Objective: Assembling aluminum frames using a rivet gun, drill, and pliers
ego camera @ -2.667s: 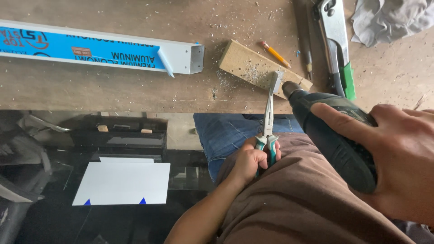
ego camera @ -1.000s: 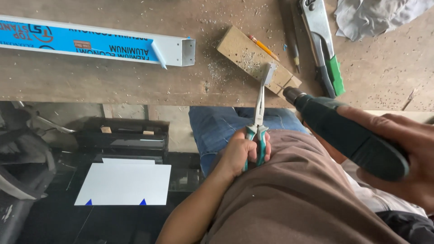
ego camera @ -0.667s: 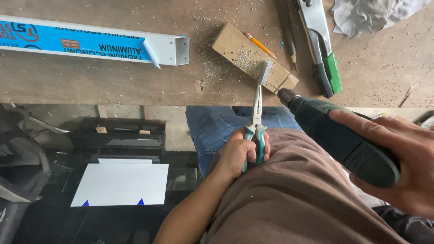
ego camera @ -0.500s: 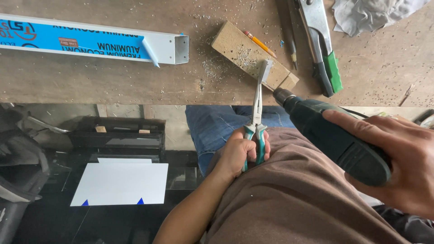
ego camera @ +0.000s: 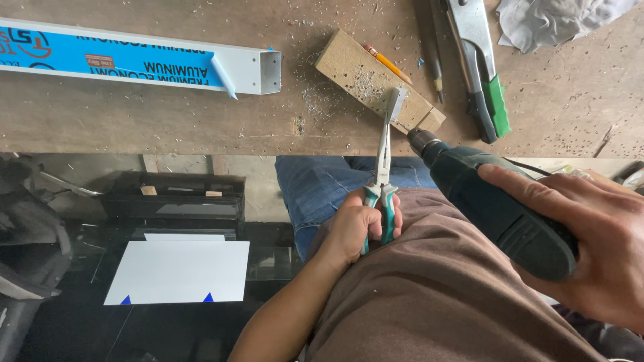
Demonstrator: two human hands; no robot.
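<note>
1. the left hand [ego camera: 359,224] has its grip clenched around the teal handles of a pair of pliers [ego camera: 381,171], which point up and away from the body toward the table [ego camera: 134,121].
2. the tips of the pliers pinch a small grey metal piece [ego camera: 394,104], held against the near end of a wood block [ego camera: 376,80] that lies at a slant on the table.
3. the right hand [ego camera: 590,248] grasps a dark green drill [ego camera: 496,208], fingers wrapped over the top of its body.
4. the drill's chuck [ego camera: 421,141] sits at the table's near edge, just beside the pliers' nose and close to the corner of the wood block; whether the bit touches the metal piece cannot be told.
5. pale shavings and dust [ego camera: 315,100] are scattered on the table around the block and on its top face.
6. an orange pencil [ego camera: 386,62] lies across the far side of the block.
7. to the right of the block lies a large hand tool with a green handle [ego camera: 490,74], and beyond it a crumpled grey cloth [ego camera: 550,20] at the far right of the table.
8. on the left of the table lies a long metal tube with a blue wrapper [ego camera: 134,60], its open square end facing the block, well apart from it.
9. below the table edge, the person's blue-jeaned knee [ego camera: 322,188] and brown shirt [ego camera: 436,288] fill the near view.
10. on the dark floor to the left lies a white sheet [ego camera: 181,271] with two small blue triangles at its near edge.
</note>
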